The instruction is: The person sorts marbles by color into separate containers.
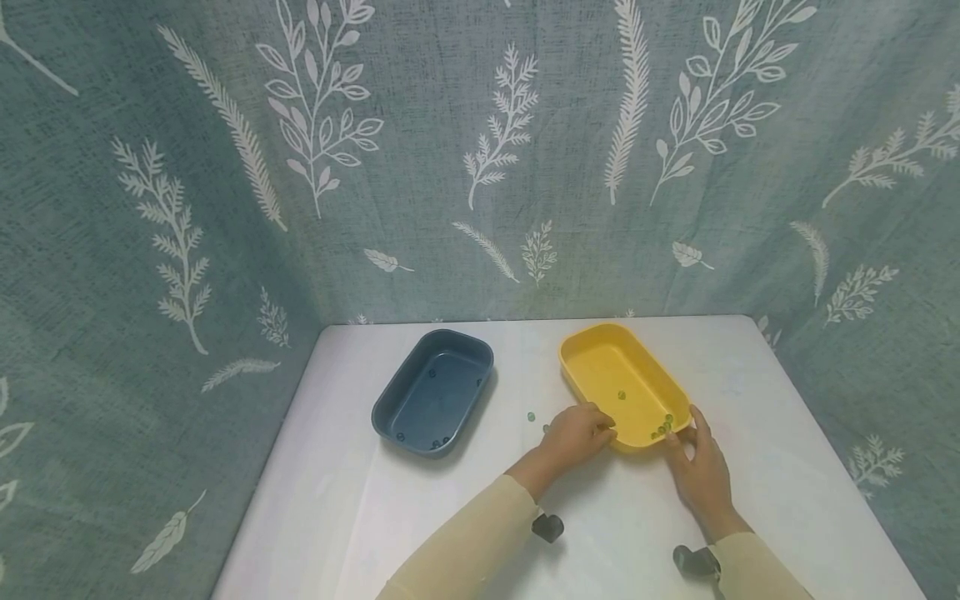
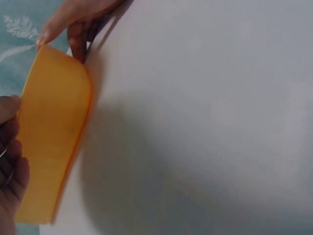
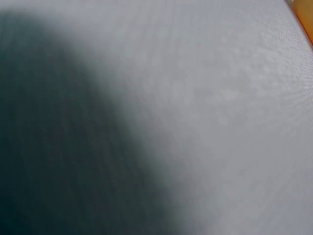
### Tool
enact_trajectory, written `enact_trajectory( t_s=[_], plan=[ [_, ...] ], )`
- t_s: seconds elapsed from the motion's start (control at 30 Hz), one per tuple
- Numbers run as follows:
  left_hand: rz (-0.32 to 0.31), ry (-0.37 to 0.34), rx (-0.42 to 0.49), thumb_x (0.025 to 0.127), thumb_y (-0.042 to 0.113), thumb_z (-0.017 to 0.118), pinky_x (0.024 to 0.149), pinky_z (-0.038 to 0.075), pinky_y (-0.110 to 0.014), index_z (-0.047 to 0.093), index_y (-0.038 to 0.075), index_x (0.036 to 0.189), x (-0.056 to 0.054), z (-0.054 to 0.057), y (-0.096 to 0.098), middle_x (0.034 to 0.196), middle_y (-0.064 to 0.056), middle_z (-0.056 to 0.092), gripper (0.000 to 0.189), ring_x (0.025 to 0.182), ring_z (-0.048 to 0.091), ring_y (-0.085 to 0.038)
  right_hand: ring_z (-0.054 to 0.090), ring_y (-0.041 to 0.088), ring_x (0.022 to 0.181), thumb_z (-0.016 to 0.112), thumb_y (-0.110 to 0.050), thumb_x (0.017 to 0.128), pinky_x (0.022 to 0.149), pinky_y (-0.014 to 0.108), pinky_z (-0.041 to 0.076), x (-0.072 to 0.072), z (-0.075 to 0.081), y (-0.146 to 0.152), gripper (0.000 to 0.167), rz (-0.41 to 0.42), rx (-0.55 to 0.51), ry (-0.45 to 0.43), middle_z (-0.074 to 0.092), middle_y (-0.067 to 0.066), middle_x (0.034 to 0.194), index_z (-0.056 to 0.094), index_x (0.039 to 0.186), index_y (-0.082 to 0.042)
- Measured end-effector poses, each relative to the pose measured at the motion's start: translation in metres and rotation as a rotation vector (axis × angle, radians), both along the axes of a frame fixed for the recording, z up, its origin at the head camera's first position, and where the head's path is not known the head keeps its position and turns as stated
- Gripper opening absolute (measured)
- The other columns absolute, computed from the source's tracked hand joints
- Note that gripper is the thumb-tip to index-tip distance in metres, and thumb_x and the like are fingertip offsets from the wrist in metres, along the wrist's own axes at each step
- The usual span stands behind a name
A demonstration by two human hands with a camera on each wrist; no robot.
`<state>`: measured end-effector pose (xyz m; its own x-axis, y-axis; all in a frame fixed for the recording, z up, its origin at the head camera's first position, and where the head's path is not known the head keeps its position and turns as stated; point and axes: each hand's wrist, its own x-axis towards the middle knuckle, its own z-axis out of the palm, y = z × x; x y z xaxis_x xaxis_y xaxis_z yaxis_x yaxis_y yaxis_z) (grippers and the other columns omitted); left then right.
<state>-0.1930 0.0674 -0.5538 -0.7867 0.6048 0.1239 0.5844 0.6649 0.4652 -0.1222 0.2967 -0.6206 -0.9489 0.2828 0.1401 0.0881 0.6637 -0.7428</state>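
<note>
A yellow tray [image 1: 603, 367] stands on the white table, turned at an angle. Several small green bead-like pieces [image 1: 668, 419] lie in it, mostly by its near right corner. My left hand [image 1: 577, 435] grips the near left rim; in the left wrist view its thumb is at the edge and its fingers [image 2: 14, 169] curl against the outer wall. At the near right corner my right hand [image 1: 702, 475] holds the tray, thumb on the near side and fingers round the right side. The right wrist view shows only blurred table and a sliver of the yellow tray [image 3: 304, 17].
To the left stands a dark blue tray [image 1: 438, 400] with several small dark-looking pieces in it. Two small green pieces [image 1: 531, 416] lie on the white table [image 1: 337, 467] between the trays. A patterned green cloth [image 1: 420, 167] hangs behind and at both sides.
</note>
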Motion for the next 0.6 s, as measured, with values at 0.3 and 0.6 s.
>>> enact_trajectory(
  t_s=[0.3, 0.6],
  plan=[
    [0.021, -0.004, 0.025, 0.093, 0.027, 0.066, 0.068, 0.045, -0.012, 0.075, 0.020, 0.103, -0.004, -0.007, -0.019, 0.090, 0.014, 0.065, 0.015, 0.078, 0.057, 0.002, 0.041, 0.050, 0.124, 0.046, -0.044, 0.101, 0.101, 0.069, 0.027, -0.001, -0.003, 0.002, 0.071, -0.006, -0.002, -0.014, 0.052, 0.026, 0.132, 0.009, 0.158, -0.020],
    [0.072, -0.001, -0.012, 0.093, 0.022, 0.066, 0.071, 0.050, -0.019, 0.075, 0.017, 0.103, -0.005, -0.018, -0.057, 0.090, 0.010, 0.066, 0.015, 0.081, 0.062, -0.004, 0.039, 0.051, 0.125, 0.044, -0.043, 0.102, 0.101, 0.070, 0.025, -0.001, 0.000, 0.001, 0.070, -0.009, -0.009, -0.044, 0.052, 0.025, 0.132, 0.008, 0.158, -0.021]
  ],
)
